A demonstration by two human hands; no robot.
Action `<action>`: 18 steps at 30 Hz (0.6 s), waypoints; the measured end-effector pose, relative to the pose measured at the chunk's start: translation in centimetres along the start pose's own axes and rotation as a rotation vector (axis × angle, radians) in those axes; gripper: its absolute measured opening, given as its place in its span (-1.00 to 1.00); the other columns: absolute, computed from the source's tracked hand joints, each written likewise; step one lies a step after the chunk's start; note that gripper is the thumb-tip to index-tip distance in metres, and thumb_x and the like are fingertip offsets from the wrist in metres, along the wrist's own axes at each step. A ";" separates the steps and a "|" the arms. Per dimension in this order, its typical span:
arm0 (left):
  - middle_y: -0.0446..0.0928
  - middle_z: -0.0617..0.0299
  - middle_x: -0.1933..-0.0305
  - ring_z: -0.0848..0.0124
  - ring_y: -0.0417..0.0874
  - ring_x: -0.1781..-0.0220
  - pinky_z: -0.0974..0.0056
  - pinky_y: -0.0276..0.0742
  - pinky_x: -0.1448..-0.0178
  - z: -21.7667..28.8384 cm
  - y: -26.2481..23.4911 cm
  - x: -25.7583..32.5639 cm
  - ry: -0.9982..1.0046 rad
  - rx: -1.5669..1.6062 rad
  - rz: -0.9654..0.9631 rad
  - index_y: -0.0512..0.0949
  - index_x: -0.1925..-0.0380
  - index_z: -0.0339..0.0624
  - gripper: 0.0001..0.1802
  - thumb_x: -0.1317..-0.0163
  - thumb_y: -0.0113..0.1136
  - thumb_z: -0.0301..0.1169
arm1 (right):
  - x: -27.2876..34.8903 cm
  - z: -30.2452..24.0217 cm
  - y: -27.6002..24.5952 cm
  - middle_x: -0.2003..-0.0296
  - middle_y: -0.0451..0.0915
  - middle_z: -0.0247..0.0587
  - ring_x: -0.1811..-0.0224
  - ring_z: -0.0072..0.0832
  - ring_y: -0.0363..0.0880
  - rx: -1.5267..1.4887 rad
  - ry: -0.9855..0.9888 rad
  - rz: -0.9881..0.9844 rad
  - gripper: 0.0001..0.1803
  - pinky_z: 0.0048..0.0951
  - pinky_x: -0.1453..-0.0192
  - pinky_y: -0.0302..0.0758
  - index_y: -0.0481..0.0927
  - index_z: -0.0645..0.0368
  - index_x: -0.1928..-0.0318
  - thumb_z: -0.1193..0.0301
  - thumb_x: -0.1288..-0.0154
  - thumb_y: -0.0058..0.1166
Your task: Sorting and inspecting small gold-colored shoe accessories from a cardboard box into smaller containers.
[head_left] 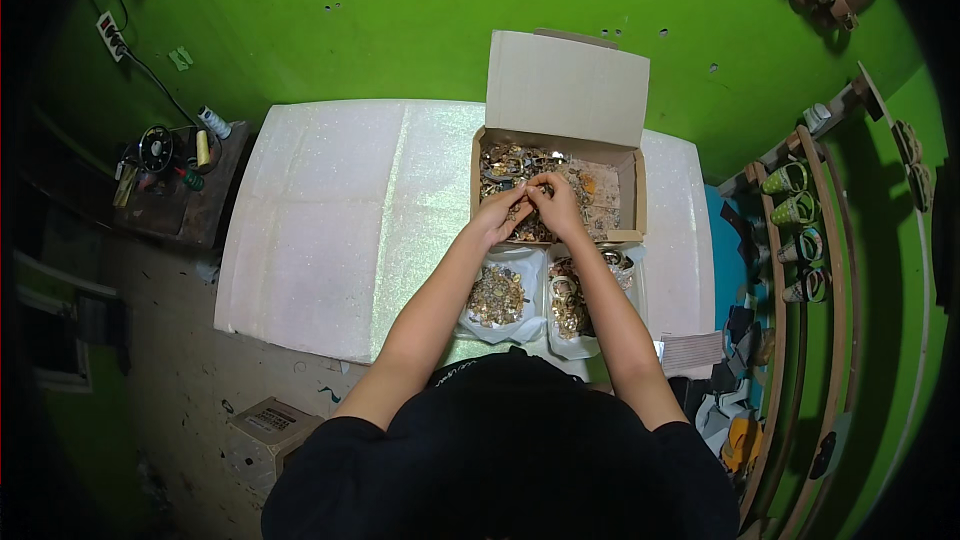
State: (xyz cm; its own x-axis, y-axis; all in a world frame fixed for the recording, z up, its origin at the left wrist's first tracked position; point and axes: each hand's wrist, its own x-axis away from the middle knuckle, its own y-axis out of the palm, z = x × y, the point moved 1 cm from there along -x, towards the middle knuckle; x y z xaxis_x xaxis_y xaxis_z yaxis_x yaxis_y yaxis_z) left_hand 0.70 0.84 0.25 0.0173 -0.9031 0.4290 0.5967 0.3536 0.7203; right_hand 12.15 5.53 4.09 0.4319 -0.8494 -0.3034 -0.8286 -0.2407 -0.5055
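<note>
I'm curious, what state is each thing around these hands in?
Cardboard box: lid open, part-filled with small pieces.
Left white bag: open, holding small pieces.
Right white bag: open, holding pieces, partly hidden.
Table sheet: spread out, creased.
Left hand: over the box, fingers bent, grip unclear.
Right hand: over the box, fingers bent, grip unclear.

Box: plain brown cardboard; lid pale beige. Trinkets in box: mixed gold, silver, dark brown, touch of orange. Left bag: white, translucent; contents speckled gold and silver. Right bag: white; contents gold, dark brown. Table cover: pinkish white, glittery, with yellow-green sheen band. Wall: bright green, dark specks. Shirt: black, small white print. Upper sandals: lime green. Spools: one white, one yellow.
</note>
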 end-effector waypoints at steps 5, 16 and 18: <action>0.43 0.13 0.24 0.43 0.48 0.19 0.44 0.52 0.08 -0.1 0.2 0.1 -0.015 -0.010 -0.043 0.42 0.25 -0.35 -0.74 -0.17 0.00 -0.35 | -0.6 -0.7 -1.4 0.41 0.42 -0.19 0.46 -0.43 0.40 0.117 -0.127 -0.042 -0.86 -0.48 0.36 0.36 0.54 0.23 0.41 0.47 0.06 0.12; 0.41 0.13 0.27 0.47 0.47 0.26 0.50 0.53 0.14 -0.2 0.1 0.0 0.006 -0.016 -0.058 0.41 0.28 -0.39 -0.73 -0.16 0.02 -0.36 | -0.4 -0.9 -1.6 0.46 0.41 -0.22 0.42 -0.43 0.41 0.055 -0.068 -0.001 -0.85 -0.50 0.34 0.36 0.55 0.26 0.51 0.54 0.21 0.21; 0.41 0.12 0.25 0.46 0.47 0.25 0.47 0.52 0.10 -0.1 0.1 0.1 0.013 -0.031 -0.046 0.41 0.27 -0.40 -0.73 -0.17 0.00 -0.36 | -0.2 -1.2 -1.6 0.46 0.42 -0.20 0.40 -0.40 0.42 0.106 -0.119 0.011 -0.85 -0.47 0.30 0.36 0.55 0.27 0.51 0.54 0.20 0.20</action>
State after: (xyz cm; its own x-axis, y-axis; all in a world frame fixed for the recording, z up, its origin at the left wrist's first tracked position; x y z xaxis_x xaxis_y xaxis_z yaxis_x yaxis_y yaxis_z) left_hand 0.85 0.78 0.24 -0.0008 -0.9213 0.3889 0.6220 0.3041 0.7216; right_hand 12.93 5.55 5.92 0.4675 -0.7883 -0.4000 -0.7940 -0.1755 -0.5821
